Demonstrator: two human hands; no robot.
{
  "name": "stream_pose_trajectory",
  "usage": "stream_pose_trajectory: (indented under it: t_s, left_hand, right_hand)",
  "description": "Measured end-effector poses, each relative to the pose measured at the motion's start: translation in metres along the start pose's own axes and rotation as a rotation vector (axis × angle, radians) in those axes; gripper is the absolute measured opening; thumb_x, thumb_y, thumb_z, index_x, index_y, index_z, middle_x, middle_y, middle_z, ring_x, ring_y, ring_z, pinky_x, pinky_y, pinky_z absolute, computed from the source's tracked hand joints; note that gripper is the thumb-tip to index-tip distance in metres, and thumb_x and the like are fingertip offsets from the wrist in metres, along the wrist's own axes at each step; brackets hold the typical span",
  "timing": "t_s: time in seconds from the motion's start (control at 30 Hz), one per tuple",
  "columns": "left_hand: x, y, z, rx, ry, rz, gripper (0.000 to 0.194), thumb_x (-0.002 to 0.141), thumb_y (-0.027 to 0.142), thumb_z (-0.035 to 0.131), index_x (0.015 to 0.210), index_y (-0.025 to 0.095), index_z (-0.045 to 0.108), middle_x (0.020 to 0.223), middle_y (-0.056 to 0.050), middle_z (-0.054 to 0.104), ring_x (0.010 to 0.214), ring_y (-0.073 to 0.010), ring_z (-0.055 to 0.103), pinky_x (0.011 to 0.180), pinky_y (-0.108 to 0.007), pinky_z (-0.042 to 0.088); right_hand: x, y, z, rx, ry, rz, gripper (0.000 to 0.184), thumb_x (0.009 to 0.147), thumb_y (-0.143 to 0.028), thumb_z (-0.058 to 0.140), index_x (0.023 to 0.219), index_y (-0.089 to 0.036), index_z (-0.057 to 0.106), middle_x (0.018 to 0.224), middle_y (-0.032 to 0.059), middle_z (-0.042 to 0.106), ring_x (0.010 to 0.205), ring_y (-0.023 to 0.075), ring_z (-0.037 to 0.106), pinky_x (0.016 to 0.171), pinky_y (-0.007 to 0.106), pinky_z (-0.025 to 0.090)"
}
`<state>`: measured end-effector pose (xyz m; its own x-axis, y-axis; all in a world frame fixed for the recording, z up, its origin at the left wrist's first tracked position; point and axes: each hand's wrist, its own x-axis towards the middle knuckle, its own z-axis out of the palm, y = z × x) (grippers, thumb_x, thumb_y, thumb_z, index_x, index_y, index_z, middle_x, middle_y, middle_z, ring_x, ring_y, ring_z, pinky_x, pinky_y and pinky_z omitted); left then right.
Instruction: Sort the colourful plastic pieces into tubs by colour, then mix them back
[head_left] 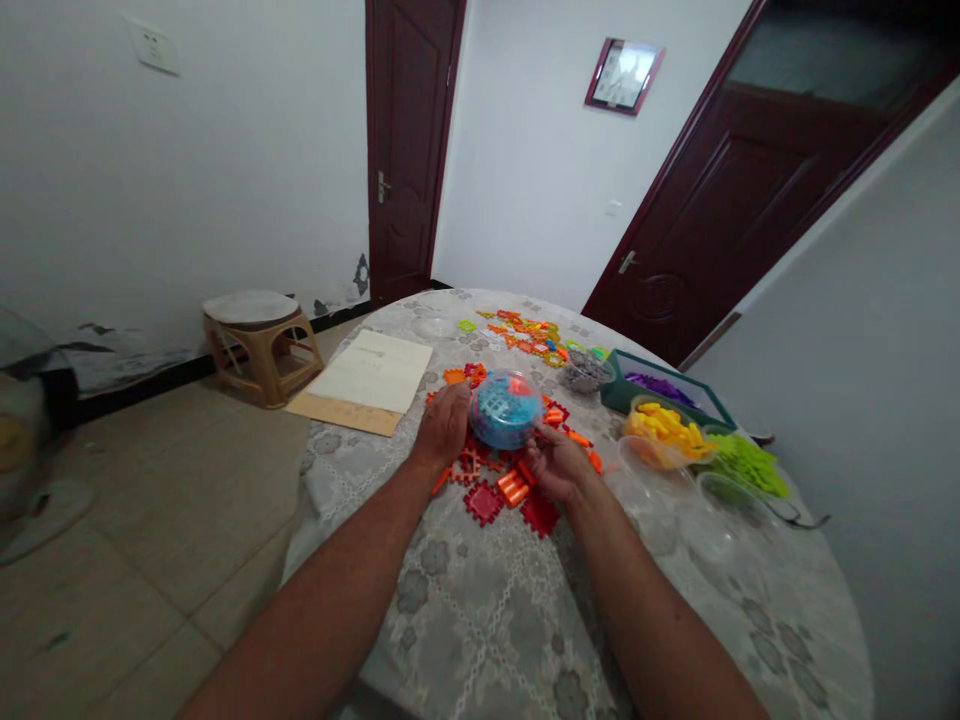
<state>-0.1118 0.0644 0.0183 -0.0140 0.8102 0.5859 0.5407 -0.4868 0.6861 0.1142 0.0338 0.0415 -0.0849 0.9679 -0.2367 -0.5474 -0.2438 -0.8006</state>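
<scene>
A round clear plastic tub (507, 410) full of blue pieces, with a few orange-red ones showing near its top, is between my two hands. My left hand (445, 425) grips its left side, fingers closed along the rim. On the other side, my right hand (556, 462) holds the lower right edge with curled fingers. Red and orange plastic building pieces (484, 502) lie spread on the table under and around the tub. An orange ribbed piece (514, 488) is just left of my right hand.
On the right stand a tub of yellow pieces (666, 432), green pieces (746, 462), a green box (616, 392) with purple pieces, grey pieces (586, 368) and clear containers (712, 530). Papers (375, 368) lie left. More orange pieces (529, 335) lie at the back. A stool (259, 350) stands beyond.
</scene>
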Motion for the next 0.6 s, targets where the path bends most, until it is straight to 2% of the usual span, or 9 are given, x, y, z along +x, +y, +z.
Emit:
stream_pose_trajectory:
  t_s: [0.07,0.17,0.27,0.4,0.5,0.6]
  left_hand:
    - [0.000,0.001,0.001,0.018,0.001,0.028,0.054,0.112,0.040,0.021,0.126,0.021,0.070,0.127,-0.012,0.073,0.128,-0.0243,0.064,0.119,-0.048,0.047]
    - [-0.001,0.004,0.000,0.055,-0.003,0.080,0.048,0.111,0.040,0.028,0.129,0.020,0.068,0.130,-0.014,0.071,0.129,-0.0256,0.062,0.120,-0.049,0.045]
    - [-0.003,0.016,-0.003,0.112,-0.004,0.142,0.041,0.109,0.040,0.041,0.133,0.017,0.064,0.133,-0.016,0.069,0.130,-0.0283,0.061,0.119,-0.051,0.045]
    - [-0.009,0.038,-0.006,0.208,-0.043,0.273,0.032,0.102,0.037,0.057,0.128,0.020,0.066,0.130,-0.015,0.068,0.128,-0.0308,0.060,0.116,-0.051,0.047]
    - [-0.014,0.049,-0.003,0.269,-0.156,0.388,0.025,0.100,0.033,0.059,0.120,0.021,0.069,0.124,-0.014,0.069,0.123,-0.0306,0.062,0.114,-0.051,0.047]
    - [-0.018,0.048,0.007,0.352,-0.267,0.416,0.033,0.097,0.032,0.063,0.128,0.021,0.068,0.132,-0.015,0.068,0.126,-0.0320,0.061,0.115,-0.052,0.046]
  right_hand:
    - [-0.002,-0.008,0.002,0.035,0.019,0.023,0.015,0.089,-0.014,0.074,0.082,-0.019,0.063,0.064,-0.0025,0.067,0.048,0.0090,0.061,0.045,0.014,0.056]
    - [-0.017,-0.025,0.003,0.101,0.051,0.023,0.009,0.091,-0.013,0.070,0.087,-0.019,0.065,0.067,-0.0021,0.067,0.050,0.0093,0.062,0.045,0.014,0.056]
    - [-0.041,-0.044,-0.001,0.128,0.100,-0.083,0.006,0.090,-0.016,0.070,0.090,-0.020,0.066,0.073,-0.0015,0.070,0.054,0.0086,0.063,0.047,0.014,0.056]
    - [-0.079,-0.063,-0.021,-0.018,0.196,-0.477,0.017,0.086,-0.028,0.077,0.097,-0.021,0.066,0.082,-0.0034,0.071,0.057,0.0083,0.065,0.049,0.017,0.056]
    - [-0.101,-0.069,-0.044,-0.206,0.315,-0.802,0.024,0.089,-0.039,0.078,0.100,-0.023,0.063,0.083,-0.0046,0.069,0.060,0.0110,0.066,0.056,0.024,0.060]
    - [-0.114,-0.063,-0.067,-0.444,0.458,-1.017,0.026,0.096,-0.045,0.072,0.101,-0.021,0.063,0.092,-0.0013,0.070,0.066,0.0126,0.068,0.063,0.029,0.060]
